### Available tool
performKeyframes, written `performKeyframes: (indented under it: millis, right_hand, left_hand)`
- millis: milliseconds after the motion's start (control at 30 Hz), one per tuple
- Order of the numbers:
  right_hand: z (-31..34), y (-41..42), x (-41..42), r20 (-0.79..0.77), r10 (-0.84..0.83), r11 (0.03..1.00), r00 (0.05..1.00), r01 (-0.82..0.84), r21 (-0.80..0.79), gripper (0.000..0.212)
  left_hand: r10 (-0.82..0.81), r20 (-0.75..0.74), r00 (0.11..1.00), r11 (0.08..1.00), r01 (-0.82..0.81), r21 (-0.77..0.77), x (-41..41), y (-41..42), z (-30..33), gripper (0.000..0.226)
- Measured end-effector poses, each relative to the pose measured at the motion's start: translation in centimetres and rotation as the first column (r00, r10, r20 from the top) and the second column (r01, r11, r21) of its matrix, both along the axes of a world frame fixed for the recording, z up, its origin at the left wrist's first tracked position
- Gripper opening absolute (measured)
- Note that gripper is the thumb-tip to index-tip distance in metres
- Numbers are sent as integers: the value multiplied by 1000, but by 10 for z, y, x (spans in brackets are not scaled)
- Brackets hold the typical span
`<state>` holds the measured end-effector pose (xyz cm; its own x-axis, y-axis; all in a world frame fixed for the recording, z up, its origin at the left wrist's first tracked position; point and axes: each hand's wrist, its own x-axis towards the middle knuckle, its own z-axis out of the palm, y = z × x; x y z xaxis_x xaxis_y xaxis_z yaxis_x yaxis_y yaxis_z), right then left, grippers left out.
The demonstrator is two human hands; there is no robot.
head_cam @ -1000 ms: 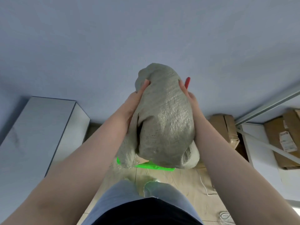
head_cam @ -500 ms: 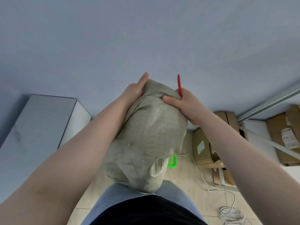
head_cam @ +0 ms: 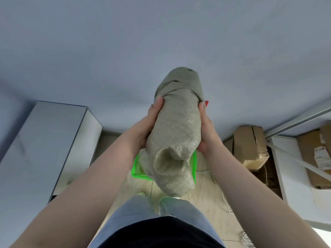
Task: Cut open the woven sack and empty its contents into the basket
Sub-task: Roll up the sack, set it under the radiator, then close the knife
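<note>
I hold the grey-green woven sack [head_cam: 176, 127] in the air between both hands, its bunched lower end hanging down toward me. My left hand [head_cam: 149, 127] grips its left side and my right hand [head_cam: 206, 130] grips its right side. A red tool tip [head_cam: 207, 103] sticks out behind my right fingers; the rest of it is hidden. Directly below the sack sits the bright green basket [head_cam: 134, 168] on the floor, mostly covered by the sack. I cannot see what is inside it.
A white cabinet [head_cam: 53, 144] stands at the left. Cardboard boxes [head_cam: 250, 145] and a white shelf frame [head_cam: 293, 176] crowd the right. A white cable [head_cam: 226, 201] lies on the tiled floor by my right leg. A plain wall is ahead.
The sack has swung away from my body and now hangs over the basket. My right hand slid from the sack's top to its right side.
</note>
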<state>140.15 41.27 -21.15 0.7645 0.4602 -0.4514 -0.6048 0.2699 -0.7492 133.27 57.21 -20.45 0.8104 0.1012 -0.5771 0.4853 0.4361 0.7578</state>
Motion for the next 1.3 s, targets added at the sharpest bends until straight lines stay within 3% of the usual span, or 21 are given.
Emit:
performKeyframes:
  millis: [33,100,167,233,300,400,467,533,633,700,767,800,833,900,967,1033,1100,1167,1200,1267,1300]
  right_hand:
    - [-6,0,-1,19,23,999,1000,-22,-43,61]
    - [-12,-1,3,178,102,955,979,-46,-292,40]
    - [-14,-8,16,346,229,801,910,25,-598,42]
    - [-5,-17,32,428,202,691,881,182,-700,47]
    - [9,-22,41,485,76,699,871,301,-648,66]
    - [34,-4,24,353,130,798,927,114,-592,93]
    - [32,10,7,274,217,795,937,-7,-606,93]
    - [26,15,0,290,179,802,940,32,-597,87]
    - [19,2,3,259,-11,939,966,99,-330,65]
    - [16,-6,4,232,-54,981,971,94,-167,63]
    - [14,-8,3,212,-53,994,976,72,-86,57]
    - [14,-7,4,208,-45,997,977,57,-53,52]
    - [15,-6,5,207,-34,999,978,41,-31,47]
    - [15,-5,8,226,14,1000,974,-11,-16,41]
    - [15,-3,13,260,75,997,963,-66,-46,39]
    - [15,-2,21,330,143,976,933,-77,-206,41]
    - [18,-3,32,402,205,881,892,12,-474,43]
    - [28,-9,46,506,205,753,838,195,-628,63]
    - [36,-11,51,589,237,743,773,246,-622,78]
    - [56,-7,57,683,411,761,604,185,-621,110]
    - [63,-2,57,672,483,755,562,121,-644,111]
  left_hand:
    - [37,-5,999,997,-38,-71,1,0,0,99]
    - [128,34,991,985,-123,-119,2,0,-2,81]
    - [209,80,975,975,-202,-88,4,0,-6,72]
    - [298,89,950,955,-297,-24,7,3,-9,75]
    - [375,119,919,917,-387,93,12,3,-8,85]
    - [405,183,896,850,-442,285,21,-12,-3,91]
    - [394,157,906,860,-423,285,27,-25,4,85]
    - [351,41,935,916,-352,191,31,-24,15,83]
    - [191,-28,981,979,-188,84,34,-3,28,80]
    - [103,20,994,943,-104,316,38,2,35,69]
    - [78,55,995,732,-95,674,44,4,39,76]
    - [67,67,996,667,-94,739,46,7,39,84]
    - [28,56,998,704,-60,708,48,11,38,93]
    - [-57,27,998,918,42,395,45,17,36,114]
    - [-48,30,998,991,44,128,44,19,32,115]
    - [51,56,997,997,-54,59,46,18,24,93]
    - [189,89,978,961,-203,190,47,19,20,57]
    - [255,152,955,884,-294,364,47,25,14,39]
    - [237,187,953,853,-296,430,46,30,11,36]
    - [108,233,966,826,-218,520,45,36,9,32]
    - [20,251,968,830,-156,536,46,36,12,29]
